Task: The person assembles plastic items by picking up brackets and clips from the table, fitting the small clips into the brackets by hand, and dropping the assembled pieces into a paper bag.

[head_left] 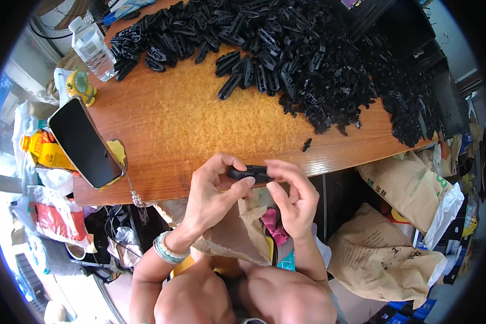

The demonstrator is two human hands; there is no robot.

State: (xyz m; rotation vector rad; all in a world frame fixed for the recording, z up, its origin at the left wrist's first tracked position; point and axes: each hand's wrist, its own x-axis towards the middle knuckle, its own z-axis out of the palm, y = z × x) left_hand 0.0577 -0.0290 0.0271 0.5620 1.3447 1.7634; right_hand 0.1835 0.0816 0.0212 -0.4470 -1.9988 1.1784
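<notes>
My left hand [213,186] grips a long black plastic part [248,174] just over the table's near edge, its thumb and fingers closed round the left end. At the right end of that part is my right hand [294,197], its fingers bent around the tip and slightly blurred. Whether a smaller piece sits between those right fingertips cannot be made out. Farther off, a tiny loose black piece [307,144] lies on the brown wooden table [173,124].
Long black plastic parts [232,27] heap along the far side, merging into smaller black pieces [335,97] at the right. To the left are a phone [86,143], a clear bottle [93,48] and a small yellow-green fan [81,85]. Brown paper bags [378,254] stand right, below the table.
</notes>
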